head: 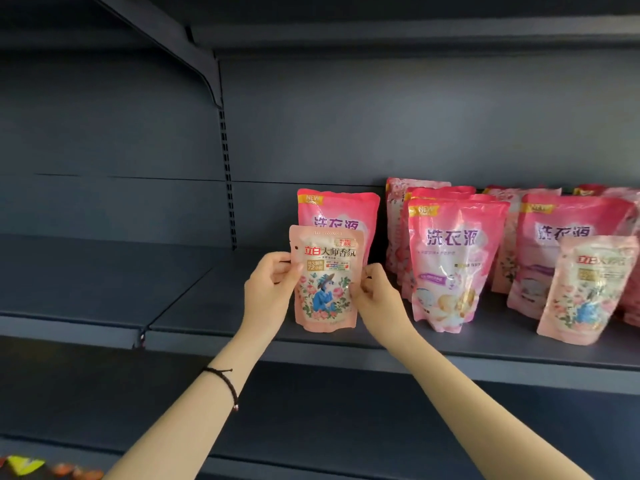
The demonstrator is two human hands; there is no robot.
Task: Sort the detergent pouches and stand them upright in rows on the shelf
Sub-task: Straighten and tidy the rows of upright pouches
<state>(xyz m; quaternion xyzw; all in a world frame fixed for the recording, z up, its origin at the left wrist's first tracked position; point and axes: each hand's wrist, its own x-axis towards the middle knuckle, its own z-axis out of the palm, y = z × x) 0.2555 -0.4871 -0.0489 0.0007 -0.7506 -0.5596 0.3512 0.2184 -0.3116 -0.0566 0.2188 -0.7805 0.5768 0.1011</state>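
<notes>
Our left hand (268,282) and right hand (375,292) pinch the floral pouch (325,278) upright (edges only) before a pink detergent pouch (341,213) on the shelf (207,306).

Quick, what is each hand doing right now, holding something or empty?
Left hand: pinches the left edge of the small floral pouch.
Right hand: pinches the same pouch's right edge.

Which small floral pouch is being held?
The left floral pouch, pinched at its edges by left hand and right hand; the right floral pouch stands unheld.
</notes>
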